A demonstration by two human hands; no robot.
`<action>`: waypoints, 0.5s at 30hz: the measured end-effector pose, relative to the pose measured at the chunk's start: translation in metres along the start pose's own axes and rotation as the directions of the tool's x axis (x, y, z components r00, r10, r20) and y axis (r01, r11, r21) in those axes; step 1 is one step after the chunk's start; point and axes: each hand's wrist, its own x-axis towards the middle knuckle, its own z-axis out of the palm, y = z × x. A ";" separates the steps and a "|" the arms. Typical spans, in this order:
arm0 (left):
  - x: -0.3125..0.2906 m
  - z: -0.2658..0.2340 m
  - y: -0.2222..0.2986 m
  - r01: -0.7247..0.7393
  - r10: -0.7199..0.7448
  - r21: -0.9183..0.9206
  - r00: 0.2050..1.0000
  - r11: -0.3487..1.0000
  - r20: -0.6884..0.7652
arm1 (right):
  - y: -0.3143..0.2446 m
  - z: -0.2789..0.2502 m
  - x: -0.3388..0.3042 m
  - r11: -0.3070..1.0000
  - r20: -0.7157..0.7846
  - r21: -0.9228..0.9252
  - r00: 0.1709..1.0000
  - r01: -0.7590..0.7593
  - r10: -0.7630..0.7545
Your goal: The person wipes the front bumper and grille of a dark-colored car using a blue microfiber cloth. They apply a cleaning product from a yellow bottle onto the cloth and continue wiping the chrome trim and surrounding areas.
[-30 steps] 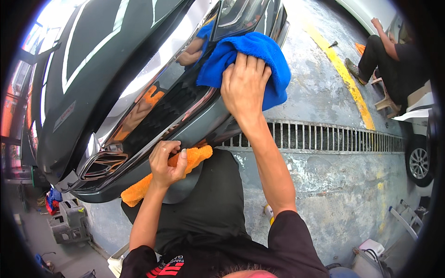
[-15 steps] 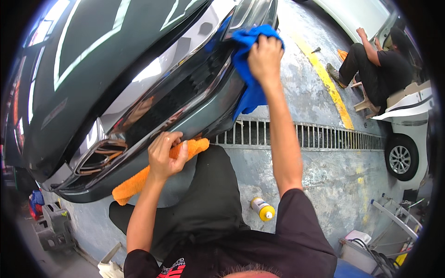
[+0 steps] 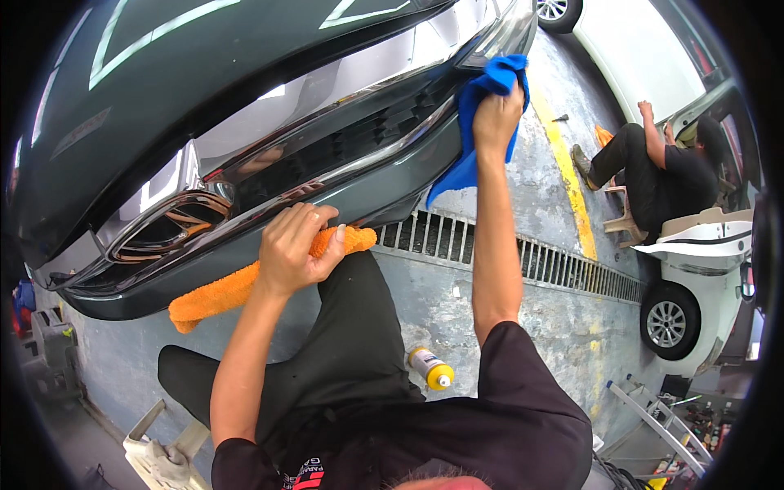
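One blue cloth (image 3: 468, 122), far right by the bumper (image 3: 367, 184), bunched in closed fingers of the right hand (image 3: 496, 122), probably for firm hold; near left, the left hand (image 3: 296, 249) half-curls at an orange towel (image 3: 220, 294), perhaps steadying it, grip unclear

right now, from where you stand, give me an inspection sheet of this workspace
Surface: worn grey floor, slatted drain
Work things: blue cloth at a dark bumper, orange cloth
Clutter: yellow-and-white bottle on the floor, ladder at lower right
Hands: right hand clutches the blue cloth; left hand curled over the orange cloth, grip unclear
Cables: dark loops, probably cables, at lower edge
Surroundings: person seated beside white car
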 end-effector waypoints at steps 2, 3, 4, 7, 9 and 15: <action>-0.002 0.000 -0.002 0.023 -0.023 0.018 1.000 1.000 -0.005 | -0.029 0.009 -0.022 0.988 -0.090 0.150 0.996 0.027 -0.014; -0.002 0.000 -0.003 0.023 -0.022 0.021 1.000 1.000 -0.014 | -0.057 0.010 -0.038 0.974 -0.064 0.218 0.997 0.054 -0.041; 0.000 0.000 -0.003 0.021 -0.020 0.022 1.000 1.000 -0.018 | -0.088 0.011 -0.059 0.954 -0.011 0.287 0.996 0.083 -0.084; -0.003 0.000 0.001 0.031 -0.031 0.048 0.999 0.998 -0.007 | -0.143 0.020 -0.106 0.893 0.134 0.430 0.969 0.131 -0.207; 0.003 0.003 0.004 0.034 -0.034 0.038 0.999 0.999 -0.012 | -0.121 0.028 -0.096 0.901 0.063 0.380 0.966 0.210 -0.252; -0.002 0.006 0.001 0.000 0.000 0.059 1.000 0.998 0.001 | -0.146 0.030 -0.054 0.897 0.084 0.442 0.996 -0.020 -0.019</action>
